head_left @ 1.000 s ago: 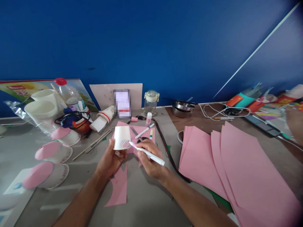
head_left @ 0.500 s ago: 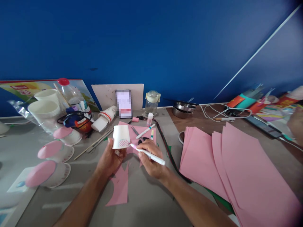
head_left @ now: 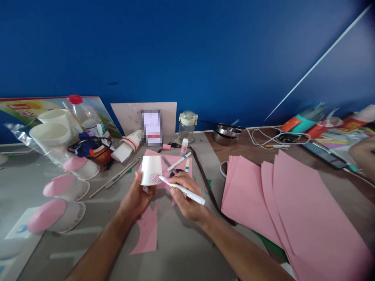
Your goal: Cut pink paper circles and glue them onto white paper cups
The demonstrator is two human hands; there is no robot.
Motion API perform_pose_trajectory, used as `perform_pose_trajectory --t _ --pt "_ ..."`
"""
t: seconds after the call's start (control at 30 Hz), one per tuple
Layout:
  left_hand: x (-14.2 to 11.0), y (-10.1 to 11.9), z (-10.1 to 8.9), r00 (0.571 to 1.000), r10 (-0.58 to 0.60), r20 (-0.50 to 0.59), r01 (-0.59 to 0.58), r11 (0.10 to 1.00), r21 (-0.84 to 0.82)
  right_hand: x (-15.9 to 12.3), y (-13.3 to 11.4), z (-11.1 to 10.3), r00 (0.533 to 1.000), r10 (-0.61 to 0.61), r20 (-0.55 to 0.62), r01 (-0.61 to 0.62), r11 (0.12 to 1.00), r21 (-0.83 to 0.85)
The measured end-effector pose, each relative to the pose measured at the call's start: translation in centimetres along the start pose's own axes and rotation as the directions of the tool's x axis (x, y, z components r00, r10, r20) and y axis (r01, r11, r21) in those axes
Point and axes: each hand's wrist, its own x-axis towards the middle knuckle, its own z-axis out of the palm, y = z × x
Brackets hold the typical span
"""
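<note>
My left hand [head_left: 139,196] holds a white paper cup [head_left: 151,167] upside down, fingers around its lower edge. A patch of pink slanted lines with a darker outline shows near the cup's rim. In my right hand [head_left: 186,196] is a white marker [head_left: 190,194] with a pink tip end, touching or almost touching the right side of that patch. Behind the hands lie a pink paper sheet [head_left: 150,153], scissors [head_left: 169,162] partly hidden by the cup and hand, another marker [head_left: 179,161] and a pink cap [head_left: 166,147]. A cut pink paper scrap [head_left: 149,234] rests below my left hand.
Several paper cups with pink tops [head_left: 48,214] line the left. Stacked cups [head_left: 49,136] and a red-capped bottle [head_left: 84,117] stand behind. A blurred phone [head_left: 152,127] leans at the back beside a glass jar [head_left: 187,127]. Pink sheets [head_left: 304,207] cover the right; another person's hand [head_left: 363,152] shows there.
The cup has shifted slightly right and down in view, and the marker tip now sits a little higher against the striped patch. Both grips stay the same.
</note>
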Motion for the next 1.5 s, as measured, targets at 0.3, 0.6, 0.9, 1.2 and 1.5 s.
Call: perform_pose_trajectory --t 0.3,0.6,0.9,1.2,1.5 --pt "0.2 -0.2 -0.3 1.000 0.008 0.004 -0.008 1.000 -0.003 -0.2 0.3 0.2 1.000 -0.005 -0.002 0.005 1.000 -0.004" --pt "0.4 0.2 -0.5 0.995 0.068 0.074 -0.068 0.998 0.000 -0.1 0.4 0.2 0.999 0.012 0.030 -0.011 1.000 -0.017" --pt "0.1 0.2 -0.3 0.999 0.049 0.024 -0.049 0.999 -0.007 -0.2 0.2 -0.1 0.998 0.065 0.015 -0.065 0.997 0.027" --pt "0.6 -0.4 -0.7 0.999 0.017 -0.044 -0.017 1.000 -0.022 -0.1 0.1 0.1 0.999 0.026 0.032 -0.026 1.000 0.015" --pt "0.5 -0.4 -0.5 0.999 0.032 -0.022 -0.033 0.999 -0.011 -0.1 0.2 0.2 0.999 0.008 0.031 -0.008 1.000 0.001"
